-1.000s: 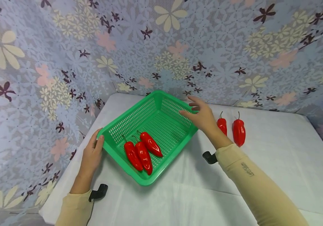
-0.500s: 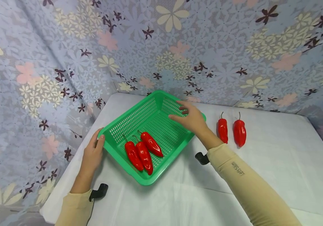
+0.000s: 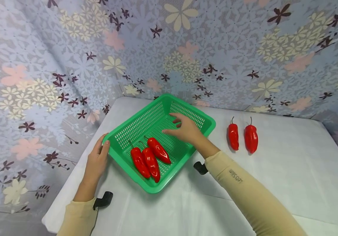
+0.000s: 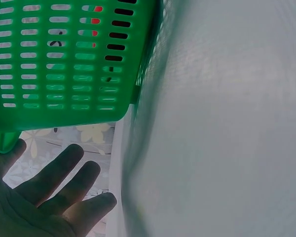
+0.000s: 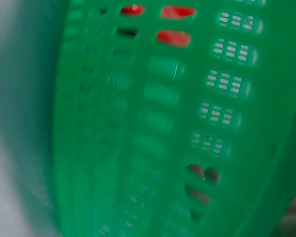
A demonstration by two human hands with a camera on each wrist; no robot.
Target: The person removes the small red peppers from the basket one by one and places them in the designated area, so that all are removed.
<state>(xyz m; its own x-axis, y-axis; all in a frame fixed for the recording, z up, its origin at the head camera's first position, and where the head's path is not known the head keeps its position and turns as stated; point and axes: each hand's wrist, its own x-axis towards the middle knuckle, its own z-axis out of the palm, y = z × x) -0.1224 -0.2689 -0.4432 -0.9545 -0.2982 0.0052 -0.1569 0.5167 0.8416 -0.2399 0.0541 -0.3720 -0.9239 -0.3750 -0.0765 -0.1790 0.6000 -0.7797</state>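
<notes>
A green plastic basket (image 3: 183, 160) stands at an angle on the table, with three red peppers (image 3: 158, 150) lying together in its near-left half. At its left corner my left hand (image 3: 96, 164) grips the rim, thumb on top; the left wrist view shows several fingers (image 4: 59, 170) stretched out below that rim. My right hand (image 3: 185, 129) hangs over the inside of the basket, thumb and fingers spread apart with nothing between them. Its wrist view is mostly filled by the basket's slotted wall (image 5: 138, 118), the red of peppers showing through.
To the right of the basket, two more red peppers lie side by side on the white-covered table (image 3: 290, 170): a slimmer pepper (image 3: 233, 136) and a wider pepper (image 3: 250, 139). Flower-patterned fabric (image 3: 145, 49) rises behind the table and along its left side.
My right hand has moved left and nearer, from the basket's right rim to over its inside, uncovering the slimmer pepper on the table. The left hand and the basket have stayed in place.
</notes>
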